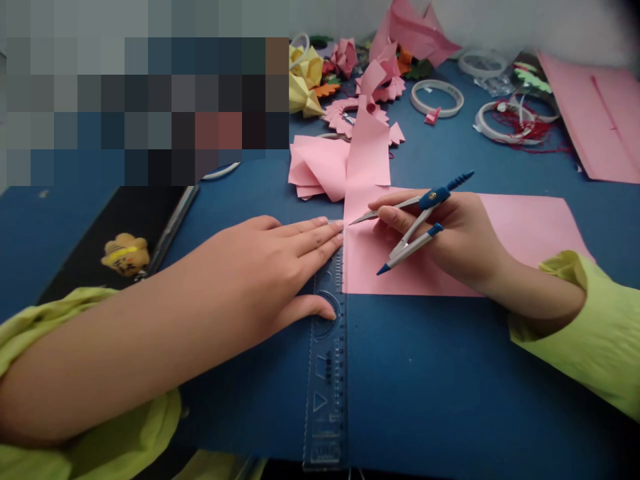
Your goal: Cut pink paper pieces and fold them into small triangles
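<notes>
Fingers stretched out, my left hand (280, 260) presses flat on a clear plastic ruler (326, 387). The ruler runs along the left edge of a pink paper sheet (525, 227) and extends toward the table's front. Over that sheet, my right hand (450, 233) grips a blue and silver drawing compass (434, 197). Its metal point is at the sheet's left edge, near my left fingertips, while the blue-tipped leg is angled down and apart from it. Folded pink paper pieces (320, 163) lie just beyond the ruler's far end.
Rolls of tape (437, 99), red thread (530, 127) and folded pink and yellow paper shapes (306, 63) are spread along the back. More pink sheets (600, 120) rest at the far right. A small plush charm (126, 255) lies on a black item at left. The upper left is blurred out.
</notes>
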### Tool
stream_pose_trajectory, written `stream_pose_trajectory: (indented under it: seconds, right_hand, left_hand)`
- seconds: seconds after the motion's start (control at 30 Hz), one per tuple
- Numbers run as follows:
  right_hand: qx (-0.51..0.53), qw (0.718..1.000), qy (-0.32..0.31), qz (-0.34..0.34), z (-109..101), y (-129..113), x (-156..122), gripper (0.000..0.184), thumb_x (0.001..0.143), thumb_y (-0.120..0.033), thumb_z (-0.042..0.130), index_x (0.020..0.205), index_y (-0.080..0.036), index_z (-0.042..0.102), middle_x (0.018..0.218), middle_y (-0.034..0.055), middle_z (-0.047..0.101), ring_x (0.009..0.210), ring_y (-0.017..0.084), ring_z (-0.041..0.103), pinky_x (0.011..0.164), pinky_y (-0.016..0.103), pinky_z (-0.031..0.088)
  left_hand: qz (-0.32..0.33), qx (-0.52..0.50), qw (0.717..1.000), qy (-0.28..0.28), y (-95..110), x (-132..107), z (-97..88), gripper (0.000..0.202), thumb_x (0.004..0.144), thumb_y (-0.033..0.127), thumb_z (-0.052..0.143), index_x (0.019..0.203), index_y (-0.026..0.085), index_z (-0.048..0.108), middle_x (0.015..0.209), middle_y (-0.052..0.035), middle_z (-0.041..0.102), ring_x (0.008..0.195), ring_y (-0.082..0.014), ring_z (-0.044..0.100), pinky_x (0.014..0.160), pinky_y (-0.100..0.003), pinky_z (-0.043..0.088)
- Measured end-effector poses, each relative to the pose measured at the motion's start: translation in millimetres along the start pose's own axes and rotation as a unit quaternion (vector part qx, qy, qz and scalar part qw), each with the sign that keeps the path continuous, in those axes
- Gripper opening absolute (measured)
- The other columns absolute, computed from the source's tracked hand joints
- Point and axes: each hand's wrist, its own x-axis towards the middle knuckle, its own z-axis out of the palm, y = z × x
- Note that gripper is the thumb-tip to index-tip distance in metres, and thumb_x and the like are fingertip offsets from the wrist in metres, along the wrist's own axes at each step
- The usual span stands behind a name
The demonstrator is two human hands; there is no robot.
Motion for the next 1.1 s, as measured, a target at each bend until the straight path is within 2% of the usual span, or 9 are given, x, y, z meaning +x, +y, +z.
stream_pose_trajectory:
  seconds: [0.2, 0.37, 0.63, 0.87, 1.1]
  right_hand:
    - [-0.016, 1.000, 0.015, -0.009, 0.4, 2.4, -0.5, 0.013, 0.080, -0.033, 0.069, 0.085, -0.021, 0.073, 0.098, 0.0029, 0.072, 0.098, 0.020, 0.067, 0.083, 0.035, 0.058]
    - [-0.005, 1.000, 0.013, -0.012, 0.4, 2.2, -0.7, 0.011, 0.081, -0.032, 0.069, 0.084, -0.023, 0.073, 0.098, 0.0019, 0.073, 0.092, 0.020, 0.068, 0.083, 0.035, 0.059]
    - [-0.061, 0.997, 0.025, -0.027, -0.9, 3.2, -1.1, 0.010, 0.080, -0.032, 0.069, 0.084, -0.025, 0.075, 0.095, 0.0004, 0.073, 0.097, 0.021, 0.067, 0.084, 0.037, 0.058]
    - [-0.050, 0.998, 0.013, -0.025, -1.4, 3.8, -0.1, 0.011, 0.080, -0.034, 0.069, 0.084, -0.025, 0.074, 0.096, 0.0001, 0.073, 0.098, 0.021, 0.067, 0.086, 0.037, 0.057]
    - [-0.038, 0.999, 0.008, -0.019, -0.3, 3.0, 0.6, 0.011, 0.080, -0.034, 0.069, 0.083, -0.024, 0.074, 0.094, 0.0009, 0.074, 0.092, 0.021, 0.069, 0.081, 0.035, 0.059]
  left_hand:
    - [0.005, 0.020, 1.000, -0.001, 0.2, 0.3, 0.7, 0.065, 0.094, 0.060, 0.028, 0.135, 0.012, 0.047, 0.141, -0.0120, 0.045, 0.125, -0.0292, 0.050, 0.088, -0.041, 0.046]
    - [0.005, 0.013, 1.000, 0.005, -0.5, 0.0, 0.4, 0.066, 0.094, 0.060, 0.028, 0.135, 0.012, 0.046, 0.141, -0.0119, 0.046, 0.123, -0.0298, 0.051, 0.088, -0.041, 0.046]
    - [0.012, 0.021, 1.000, 0.009, -0.7, 0.0, -0.4, 0.065, 0.094, 0.059, 0.030, 0.134, 0.011, 0.048, 0.140, -0.0119, 0.047, 0.122, -0.0304, 0.052, 0.087, -0.043, 0.047]
    - [0.010, -0.001, 1.000, 0.013, -1.2, 1.0, -1.8, 0.062, 0.092, 0.056, 0.039, 0.134, 0.011, 0.048, 0.141, -0.0127, 0.046, 0.124, -0.0308, 0.050, 0.094, -0.044, 0.046]
    - [0.010, 0.000, 1.000, 0.001, -2.5, 1.5, -2.0, 0.062, 0.090, 0.055, 0.043, 0.134, 0.011, 0.047, 0.142, -0.0127, 0.045, 0.127, -0.0303, 0.048, 0.097, -0.045, 0.045]
